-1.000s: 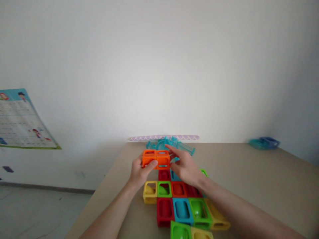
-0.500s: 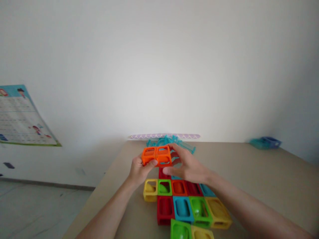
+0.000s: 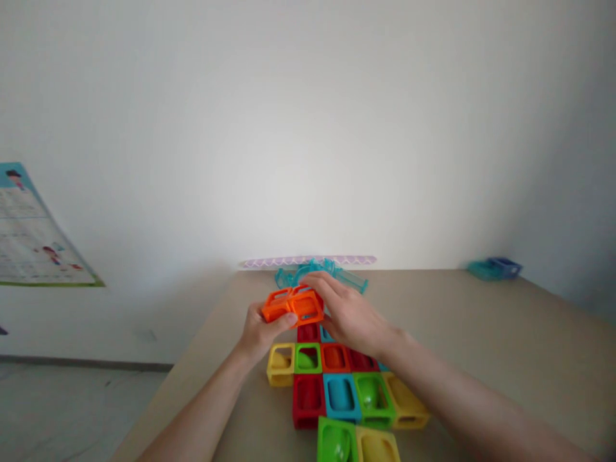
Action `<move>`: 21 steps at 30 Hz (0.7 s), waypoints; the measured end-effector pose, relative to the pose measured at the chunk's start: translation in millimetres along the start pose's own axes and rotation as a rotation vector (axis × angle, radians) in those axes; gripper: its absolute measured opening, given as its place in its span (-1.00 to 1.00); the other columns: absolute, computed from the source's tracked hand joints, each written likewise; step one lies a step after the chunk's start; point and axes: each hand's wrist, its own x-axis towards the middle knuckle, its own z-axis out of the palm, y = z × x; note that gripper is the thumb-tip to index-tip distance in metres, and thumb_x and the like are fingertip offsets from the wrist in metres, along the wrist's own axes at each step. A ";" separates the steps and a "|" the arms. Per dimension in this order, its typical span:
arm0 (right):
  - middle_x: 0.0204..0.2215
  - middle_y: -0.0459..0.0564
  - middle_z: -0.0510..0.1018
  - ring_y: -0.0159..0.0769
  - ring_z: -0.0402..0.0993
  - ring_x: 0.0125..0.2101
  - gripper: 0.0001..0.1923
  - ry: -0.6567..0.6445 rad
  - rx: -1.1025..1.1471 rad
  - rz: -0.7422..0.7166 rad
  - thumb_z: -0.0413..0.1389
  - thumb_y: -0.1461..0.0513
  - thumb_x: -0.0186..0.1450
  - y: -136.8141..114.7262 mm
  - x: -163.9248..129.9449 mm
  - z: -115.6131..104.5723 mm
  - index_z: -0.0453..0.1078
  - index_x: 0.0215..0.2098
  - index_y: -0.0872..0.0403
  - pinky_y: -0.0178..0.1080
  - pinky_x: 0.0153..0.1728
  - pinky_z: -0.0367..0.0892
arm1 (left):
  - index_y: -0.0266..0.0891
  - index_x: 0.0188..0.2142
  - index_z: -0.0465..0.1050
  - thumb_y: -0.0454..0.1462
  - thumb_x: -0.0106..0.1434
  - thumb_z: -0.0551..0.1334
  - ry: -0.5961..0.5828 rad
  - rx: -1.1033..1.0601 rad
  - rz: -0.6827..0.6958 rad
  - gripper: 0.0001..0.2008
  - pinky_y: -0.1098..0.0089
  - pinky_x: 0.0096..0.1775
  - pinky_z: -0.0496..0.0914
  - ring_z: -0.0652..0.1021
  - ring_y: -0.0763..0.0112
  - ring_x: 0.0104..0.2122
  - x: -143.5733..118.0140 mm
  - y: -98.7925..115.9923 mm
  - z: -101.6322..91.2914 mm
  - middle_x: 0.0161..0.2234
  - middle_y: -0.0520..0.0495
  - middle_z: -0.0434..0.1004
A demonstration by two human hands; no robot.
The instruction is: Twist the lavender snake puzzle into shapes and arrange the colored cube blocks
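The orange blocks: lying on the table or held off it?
Off it: left hand and right hand hold the orange blocks between them, above the table.

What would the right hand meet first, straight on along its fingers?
The orange block pair, held in the left hand; the right hand seems to touch its right end, though depth is hard to judge.

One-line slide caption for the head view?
Left hand and right hand hold two orange blocks near multicoloured blocks on a table.
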 end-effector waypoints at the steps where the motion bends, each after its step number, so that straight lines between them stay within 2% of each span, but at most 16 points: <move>1: 0.16 0.24 0.27 -0.06 0.29 0.12 -0.41 -0.020 -0.071 0.069 0.06 0.36 0.23 -2.3 -0.4 -5.4 0.05 0.22 0.15 -0.06 0.06 0.29 | -0.33 -0.48 0.56 -0.22 0.02 0.41 0.012 -0.002 0.006 -0.82 0.42 -0.35 0.41 0.47 0.45 -0.50 0.1 1.0 0.4 -0.53 -0.01 0.53; 3: 0.14 0.34 0.30 0.09 0.30 0.11 -0.35 -0.102 -0.198 0.212 0.14 0.24 0.23 -5.8 -3.1 -18.7 0.07 0.23 0.22 0.03 0.04 0.29 | -0.34 -0.42 0.59 -0.25 0.01 0.42 0.023 -0.005 0.013 -0.83 0.39 -0.31 0.43 0.51 0.39 -0.45 0.4 3.1 1.4 -0.47 -0.05 0.57; 4: 0.08 0.33 0.38 0.12 0.34 0.07 -0.38 -0.170 -0.235 0.261 0.16 0.18 0.22 -6.9 -5.4 -25.4 0.15 0.19 0.21 0.03 0.00 0.30 | -0.34 -0.41 0.59 -0.26 0.00 0.42 0.023 -0.002 0.013 -0.82 0.38 -0.30 0.44 0.53 0.38 -0.45 0.5 4.4 2.0 -0.46 -0.06 0.58; 6: -0.10 0.24 0.53 0.10 0.46 -0.07 -0.54 -0.332 -0.258 0.306 0.20 0.12 0.20 -7.9 -10.3 -36.2 0.36 0.02 0.14 -0.02 -0.10 0.36 | -0.35 -0.41 0.60 -0.27 -0.01 0.42 0.021 0.018 0.013 -0.83 0.37 -0.30 0.46 0.54 0.36 -0.45 0.3 8.1 3.5 -0.46 -0.07 0.60; 8: -0.24 0.16 0.59 0.05 0.52 -0.19 -0.63 -0.446 -0.243 0.315 0.25 0.08 0.15 -8.3 -13.4 -40.8 0.45 -0.13 0.08 -0.11 -0.22 0.38 | -0.34 -0.38 0.61 -0.28 0.00 0.42 -0.003 0.063 0.012 -0.82 0.36 -0.27 0.48 0.57 0.33 -0.41 -0.6 13.4 6.1 -0.41 -0.09 0.62; 10: -0.29 0.12 0.59 0.01 0.54 -0.26 -0.62 -0.463 -0.220 0.329 0.27 0.05 0.12 -8.8 -13.0 -39.7 0.46 -0.16 0.06 -0.17 -0.32 0.36 | -0.33 -0.31 0.61 -0.28 0.01 0.41 -0.047 0.116 0.009 -0.77 0.34 -0.23 0.49 0.60 0.27 -0.34 -2.1 19.5 9.4 -0.32 -0.13 0.64; 13: -0.27 0.11 0.59 -0.01 0.53 -0.26 -0.62 -0.431 -0.206 0.330 0.27 0.05 0.13 -8.7 -8.6 -33.4 0.45 -0.15 0.05 -0.20 -0.35 0.34 | -0.33 -0.26 0.60 -0.27 0.00 0.41 -0.098 0.147 0.006 -0.72 0.32 -0.24 0.51 0.61 0.22 -0.32 -4.3 25.4 12.4 -0.27 -0.15 0.64; 16: -0.27 0.16 0.59 0.06 0.53 -0.23 -0.63 -0.515 -0.250 0.311 0.32 0.08 0.06 -2.9 -6.8 -26.9 0.49 -0.21 0.09 -0.16 -0.31 0.36 | -0.32 -0.30 0.60 -0.25 0.00 0.41 -0.083 0.097 0.000 -0.75 0.35 -0.28 0.51 0.61 0.25 -0.36 -6.0 23.9 10.6 -0.33 -0.12 0.65; 18: -0.25 0.22 0.57 0.11 0.52 -0.23 -0.55 -0.559 -0.262 0.303 0.38 0.10 -0.03 4.9 -8.3 -22.8 0.51 -0.21 0.13 -0.13 -0.30 0.37 | -0.32 -0.32 0.60 -0.24 0.01 0.41 -0.080 0.038 -0.017 -0.77 0.39 -0.32 0.50 0.59 0.31 -0.41 -7.0 20.1 8.0 -0.40 -0.09 0.64; 21: -0.28 0.11 0.60 0.01 0.54 -0.28 -0.46 -0.553 -0.104 0.301 0.43 0.11 -0.16 17.9 -11.0 -17.8 0.52 -0.21 0.08 -0.19 -0.33 0.37 | -0.33 -0.36 0.59 -0.23 0.00 0.41 -0.177 0.014 -0.074 -0.78 0.45 -0.40 0.46 0.54 0.40 -0.49 -8.7 14.5 6.2 -0.47 -0.05 0.60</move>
